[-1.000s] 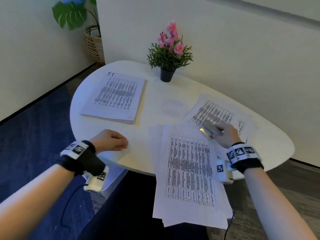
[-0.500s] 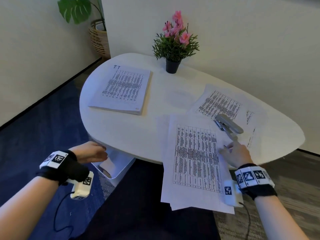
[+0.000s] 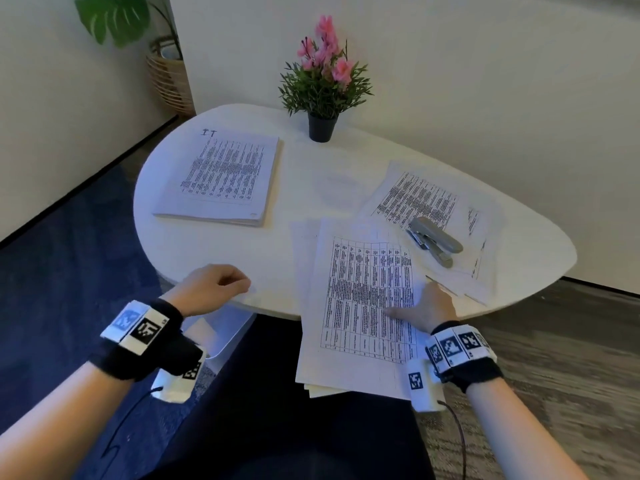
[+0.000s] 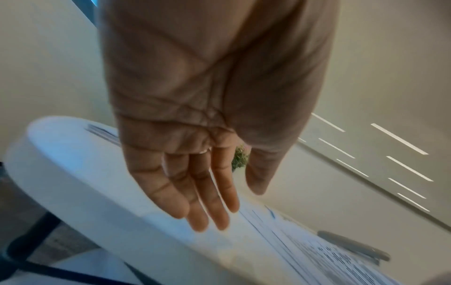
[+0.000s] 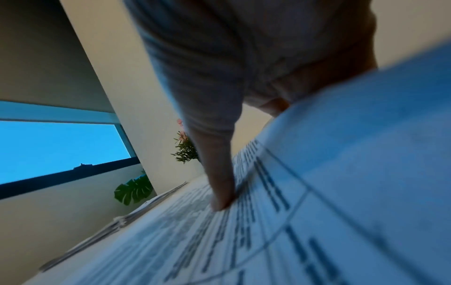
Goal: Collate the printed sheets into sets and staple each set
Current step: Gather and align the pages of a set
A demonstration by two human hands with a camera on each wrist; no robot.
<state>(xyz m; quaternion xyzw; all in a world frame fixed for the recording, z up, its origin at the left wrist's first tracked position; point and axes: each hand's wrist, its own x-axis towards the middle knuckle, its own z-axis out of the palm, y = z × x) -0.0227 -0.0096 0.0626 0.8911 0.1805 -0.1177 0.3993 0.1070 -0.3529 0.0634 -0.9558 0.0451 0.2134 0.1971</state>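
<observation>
A front set of printed sheets (image 3: 363, 306) lies fanned on the white table (image 3: 329, 181) and overhangs its near edge. My right hand (image 3: 422, 303) holds this set at its right edge. The thumb (image 5: 219, 192) presses on the top page, and the other fingers are hidden by the paper. A grey stapler (image 3: 434, 242) lies free on loose sheets (image 3: 415, 195) behind that hand. A thick printed stack (image 3: 221, 178) marked "IT" sits at the far left. My left hand (image 3: 221, 284) hovers at the table's near edge, fingers relaxed (image 4: 207, 212), holding nothing.
A potted pink flower (image 3: 323, 88) stands at the back of the table by the wall. A white bin (image 3: 221, 334) sits under the near edge below my left hand. A basket plant (image 3: 169, 74) stands in the far corner.
My right hand let go of the stapler and drew back to the front set's right edge. My left hand dropped below the table edge, then rose back to it.
</observation>
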